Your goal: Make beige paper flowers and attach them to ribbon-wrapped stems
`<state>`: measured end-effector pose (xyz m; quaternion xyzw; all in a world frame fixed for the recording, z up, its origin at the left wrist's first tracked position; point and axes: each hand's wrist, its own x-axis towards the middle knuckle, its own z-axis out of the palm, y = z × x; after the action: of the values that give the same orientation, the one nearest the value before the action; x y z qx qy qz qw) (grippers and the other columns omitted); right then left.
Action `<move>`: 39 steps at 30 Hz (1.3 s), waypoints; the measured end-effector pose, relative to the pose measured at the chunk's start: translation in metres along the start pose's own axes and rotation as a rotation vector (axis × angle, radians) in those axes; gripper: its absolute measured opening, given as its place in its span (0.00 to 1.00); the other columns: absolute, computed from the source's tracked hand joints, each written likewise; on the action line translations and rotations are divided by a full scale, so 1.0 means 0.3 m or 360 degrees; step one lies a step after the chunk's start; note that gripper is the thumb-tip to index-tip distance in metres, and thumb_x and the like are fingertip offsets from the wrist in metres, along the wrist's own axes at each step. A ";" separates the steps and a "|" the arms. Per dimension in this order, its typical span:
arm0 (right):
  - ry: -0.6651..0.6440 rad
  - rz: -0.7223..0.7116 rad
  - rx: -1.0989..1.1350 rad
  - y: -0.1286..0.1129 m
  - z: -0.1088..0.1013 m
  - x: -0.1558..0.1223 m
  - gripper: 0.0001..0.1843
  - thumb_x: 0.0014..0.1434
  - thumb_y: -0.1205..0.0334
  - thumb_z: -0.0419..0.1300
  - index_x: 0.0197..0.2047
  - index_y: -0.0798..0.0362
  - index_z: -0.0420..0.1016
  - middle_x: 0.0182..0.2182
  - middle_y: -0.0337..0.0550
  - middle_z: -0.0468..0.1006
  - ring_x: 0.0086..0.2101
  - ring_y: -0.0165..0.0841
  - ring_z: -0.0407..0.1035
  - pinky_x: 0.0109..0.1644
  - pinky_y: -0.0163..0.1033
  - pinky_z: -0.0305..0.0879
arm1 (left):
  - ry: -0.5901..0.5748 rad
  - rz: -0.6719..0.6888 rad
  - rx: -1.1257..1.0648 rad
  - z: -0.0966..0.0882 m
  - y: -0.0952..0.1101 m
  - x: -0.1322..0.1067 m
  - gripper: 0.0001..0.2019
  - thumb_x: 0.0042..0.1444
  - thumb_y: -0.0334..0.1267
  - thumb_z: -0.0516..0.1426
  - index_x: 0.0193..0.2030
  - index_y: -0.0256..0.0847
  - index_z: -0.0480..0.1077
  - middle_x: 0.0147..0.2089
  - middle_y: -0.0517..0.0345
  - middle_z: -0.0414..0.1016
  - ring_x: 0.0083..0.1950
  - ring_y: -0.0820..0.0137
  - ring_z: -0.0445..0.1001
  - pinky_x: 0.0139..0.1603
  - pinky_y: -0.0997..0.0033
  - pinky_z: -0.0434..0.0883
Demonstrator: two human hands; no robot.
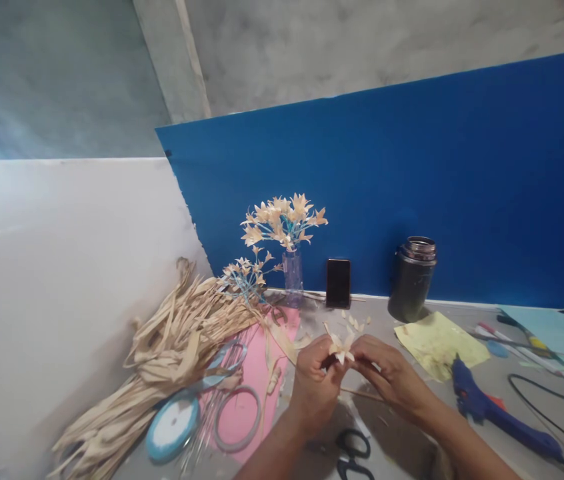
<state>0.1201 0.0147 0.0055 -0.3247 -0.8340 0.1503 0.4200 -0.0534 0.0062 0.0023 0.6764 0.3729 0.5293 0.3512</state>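
My left hand (313, 381) and my right hand (387, 371) meet over the grey table (407, 440), both pinching a small cream straw flower (341, 348) between their fingertips. A thin wooden stick (362, 395) runs below the flower, under my right hand. Loose cream petals (355, 323) lie just beyond the flower. Black scissors (355, 453) lie on the table below my hands.
A heap of dried straw strips (172, 353) lies at the left with a blue ribbon roll (172, 427) and pink paper (257, 393). A vase of straw flowers (289, 247), a phone (338, 283) and a dark jar (412, 277) stand by the blue board. A blue glue gun (492, 413) lies right.
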 end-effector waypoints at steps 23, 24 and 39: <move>0.0463 0.0515 0.0340 0.014 0.009 -0.002 0.12 0.63 0.54 0.57 0.34 0.50 0.76 0.30 0.40 0.77 0.32 0.33 0.71 0.37 0.34 0.66 | -0.0062 -0.0302 0.0081 0.060 -0.055 -0.006 0.10 0.56 0.34 0.57 0.43 0.39 0.77 0.40 0.53 0.78 0.33 0.70 0.72 0.37 0.70 0.69; 0.0466 0.0534 0.0370 0.007 0.015 -0.002 0.11 0.62 0.54 0.57 0.34 0.51 0.76 0.30 0.40 0.77 0.31 0.33 0.71 0.36 0.34 0.66 | -0.0069 -0.0296 0.0079 0.060 -0.060 -0.006 0.08 0.56 0.34 0.56 0.38 0.39 0.77 0.35 0.55 0.76 0.32 0.69 0.72 0.36 0.71 0.68; 0.0377 0.1334 -0.0097 0.086 -0.185 0.034 0.11 0.58 0.56 0.53 0.33 0.52 0.73 0.24 0.39 0.78 0.23 0.32 0.71 0.29 0.35 0.64 | -0.0355 -0.0747 -0.0044 0.068 -0.049 0.003 0.11 0.57 0.37 0.53 0.40 0.38 0.75 0.24 0.64 0.67 0.22 0.74 0.65 0.27 0.76 0.62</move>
<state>0.1706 0.0395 0.0315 -0.6624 -0.5802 0.2448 0.4058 -0.0352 0.0124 -0.0139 0.6206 0.4714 0.3604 0.5125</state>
